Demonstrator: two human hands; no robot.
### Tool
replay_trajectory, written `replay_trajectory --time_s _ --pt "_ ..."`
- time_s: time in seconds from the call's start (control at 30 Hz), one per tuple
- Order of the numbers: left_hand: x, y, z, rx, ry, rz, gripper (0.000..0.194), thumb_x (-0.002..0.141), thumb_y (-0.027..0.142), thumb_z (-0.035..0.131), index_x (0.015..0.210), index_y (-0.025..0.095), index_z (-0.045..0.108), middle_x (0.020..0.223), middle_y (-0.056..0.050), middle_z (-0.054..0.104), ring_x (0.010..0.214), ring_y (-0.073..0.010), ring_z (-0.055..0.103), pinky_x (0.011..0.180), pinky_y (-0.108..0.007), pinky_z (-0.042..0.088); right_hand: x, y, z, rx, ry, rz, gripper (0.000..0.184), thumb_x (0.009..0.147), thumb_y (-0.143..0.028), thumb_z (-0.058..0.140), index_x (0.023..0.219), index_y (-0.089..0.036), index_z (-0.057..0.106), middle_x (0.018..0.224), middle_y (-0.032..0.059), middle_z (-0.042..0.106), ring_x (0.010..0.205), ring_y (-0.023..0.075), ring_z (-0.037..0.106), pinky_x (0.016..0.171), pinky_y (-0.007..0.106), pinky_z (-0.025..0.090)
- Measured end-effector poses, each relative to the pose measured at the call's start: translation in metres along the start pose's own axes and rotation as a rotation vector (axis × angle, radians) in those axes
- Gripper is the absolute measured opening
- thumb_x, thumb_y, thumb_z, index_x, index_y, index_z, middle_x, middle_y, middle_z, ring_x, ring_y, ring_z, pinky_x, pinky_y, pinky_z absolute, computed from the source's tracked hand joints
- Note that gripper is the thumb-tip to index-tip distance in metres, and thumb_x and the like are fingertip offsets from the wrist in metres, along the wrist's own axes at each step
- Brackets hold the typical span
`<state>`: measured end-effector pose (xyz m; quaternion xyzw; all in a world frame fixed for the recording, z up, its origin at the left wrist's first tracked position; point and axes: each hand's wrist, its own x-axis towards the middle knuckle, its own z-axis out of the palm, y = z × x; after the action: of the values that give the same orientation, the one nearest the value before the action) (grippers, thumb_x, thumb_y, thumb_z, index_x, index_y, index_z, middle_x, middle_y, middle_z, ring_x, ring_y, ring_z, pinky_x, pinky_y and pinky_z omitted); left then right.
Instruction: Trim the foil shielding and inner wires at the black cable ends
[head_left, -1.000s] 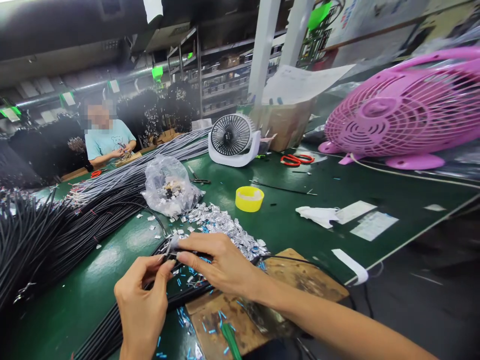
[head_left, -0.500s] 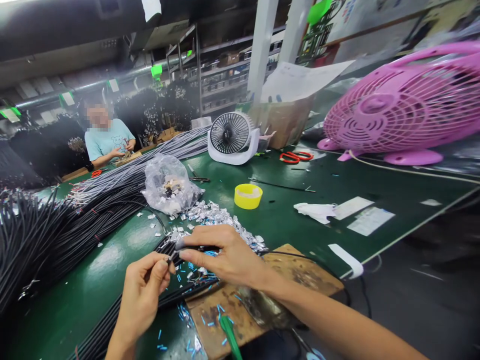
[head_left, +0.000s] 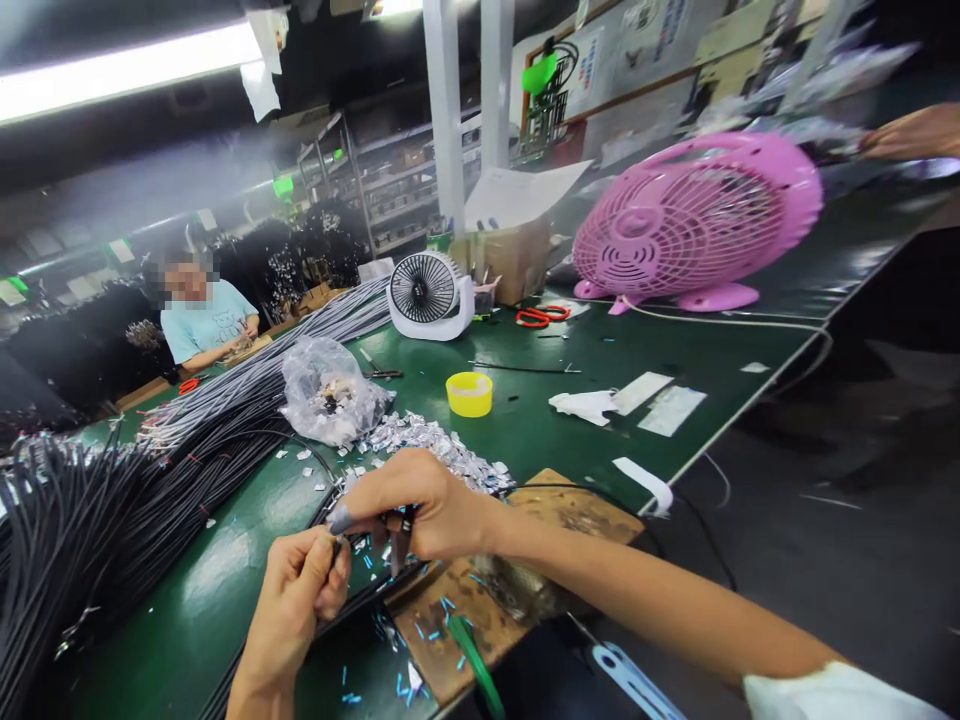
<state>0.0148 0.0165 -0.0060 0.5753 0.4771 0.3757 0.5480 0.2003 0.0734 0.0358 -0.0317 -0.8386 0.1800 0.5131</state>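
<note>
My left hand [head_left: 300,575] is closed in a pinch around the end of a black cable, much of it hidden by the fingers. Right against it, the thumb and forefinger of my right hand [head_left: 431,500] meet the same cable end; a grey covering wraps a fingertip. A dark, narrow tool [head_left: 401,540] sticks out below my right palm, its kind hard to make out. Under both hands run black cables [head_left: 371,597], among blue scraps. Behind them lies a pile of silvery foil pieces [head_left: 442,440].
A wooden board [head_left: 442,640] with a green handle [head_left: 476,665] lies at the front. Beyond are a plastic bag [head_left: 319,385], yellow tape ring [head_left: 469,394], white fan [head_left: 427,295], red scissors [head_left: 541,316] and pink fan [head_left: 697,225]. Cable bundles [head_left: 172,470] fill the left. A person [head_left: 206,320] sits across.
The view has swung to the right, bringing another person's hand in at the far right. My right hand has turned and come closer to my left; the dark tool now shows beneath it.
</note>
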Motion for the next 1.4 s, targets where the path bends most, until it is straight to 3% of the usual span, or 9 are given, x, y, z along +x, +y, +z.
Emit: replay_trajectory --time_s 0.2,0.4,0.5,0.6,0.73,0.87,1.1,1.27,1.4 --pt "0.005 0.004 -0.001 -0.050 0.089 0.047 0.032 0.088 0.033 0.052 0.113 0.014 0.054 0.110 -0.008 0.058 0.091 -0.0177 0.059 0.077 -0.037 0.051 0.013 0.005 0.017 -0.064 0.144 -0.039 0.022 0.073 -0.009 0.046 0.080 -0.007 0.068 0.069 0.0103 0.068 0.059 0.0135 0.061 0.056 0.022 0.048" --pt "0.007 0.003 0.001 -0.071 0.180 0.108 0.031 0.088 0.032 0.052 0.112 0.013 0.054 0.107 -0.007 0.059 0.089 -0.0169 0.060 0.075 -0.036 0.052 0.012 0.003 0.026 0.107 0.247 0.221 0.024 0.070 -0.007 0.049 0.079 -0.012 0.071 0.061 0.0016 0.062 0.051 0.0088 0.052 0.049 0.019 0.043" --pt "0.006 0.002 -0.001 -0.073 0.273 0.168 0.027 0.087 0.037 0.051 0.099 0.013 0.057 0.090 -0.004 0.060 0.066 -0.0101 0.057 0.057 -0.024 0.049 0.008 0.003 0.029 0.147 0.295 0.261 0.024 0.067 -0.008 0.051 0.078 -0.012 0.072 0.061 0.0012 0.061 0.050 0.0081 0.049 0.046 0.018 0.040" --pt "0.006 0.005 -0.002 -0.076 0.388 0.220 0.036 0.084 0.050 0.050 0.077 0.015 0.057 0.071 -0.002 0.055 0.041 -0.0032 0.035 0.036 -0.017 0.028 0.005 0.005 0.029 0.123 0.368 0.280 0.022 0.069 -0.010 0.053 0.079 -0.013 0.072 0.061 0.0013 0.061 0.050 0.0083 0.049 0.047 0.018 0.041" --pt "0.007 0.009 0.003 -0.051 0.437 0.229 0.044 0.074 0.059 0.057 0.064 0.016 0.057 0.055 -0.001 0.046 0.038 -0.0033 0.024 0.033 -0.018 0.017 0.006 0.007 0.021 0.117 0.269 0.362 0.016 0.076 -0.016 0.057 0.084 -0.013 0.071 0.067 0.0025 0.065 0.055 0.0094 0.053 0.050 0.019 0.043" --pt "0.008 0.011 0.009 -0.007 0.428 0.204 0.047 0.073 0.061 0.056 0.056 0.017 0.054 0.045 0.001 0.036 0.038 -0.0045 0.020 0.033 -0.019 0.018 0.003 0.008 0.018 0.052 0.082 0.259 0.011 0.078 -0.017 0.059 0.079 -0.012 0.069 0.069 0.0041 0.064 0.060 0.0112 0.057 0.054 0.020 0.044" --pt "0.008 0.012 0.016 0.002 0.356 0.139 0.052 0.071 0.067 0.053 0.052 0.018 0.049 0.043 0.005 0.025 0.039 -0.0047 0.015 0.034 -0.019 0.014 -0.003 0.014 0.019 -0.026 0.125 0.067 0.020 0.080 -0.016 0.050 0.071 -0.011 0.066 0.064 0.0056 0.062 0.054 0.0108 0.053 0.049 0.020 0.042" --pt "0.007 0.013 0.019 -0.001 0.350 0.145 0.050 0.068 0.066 0.057 0.056 0.017 0.051 0.047 0.002 0.037 0.037 -0.0036 0.019 0.033 -0.019 0.014 0.002 0.010 0.021 0.074 0.193 0.303 0.015 0.069 -0.013 0.052 0.055 -0.013 0.058 0.054 -0.0008 0.054 0.049 0.0076 0.045 0.044 0.016 0.036" --pt "0.008 0.012 0.022 0.015 0.417 0.191 0.050 0.063 0.069 0.060 0.059 0.021 0.046 0.044 0.005 0.030 0.036 -0.0055 0.023 0.032 -0.020 0.023 0.006 0.007 0.027 0.144 0.239 0.434 0.017 0.066 -0.013 0.053 0.049 -0.014 0.050 0.050 -0.0045 0.044 0.045 0.0055 0.038 0.041 0.015 0.031"
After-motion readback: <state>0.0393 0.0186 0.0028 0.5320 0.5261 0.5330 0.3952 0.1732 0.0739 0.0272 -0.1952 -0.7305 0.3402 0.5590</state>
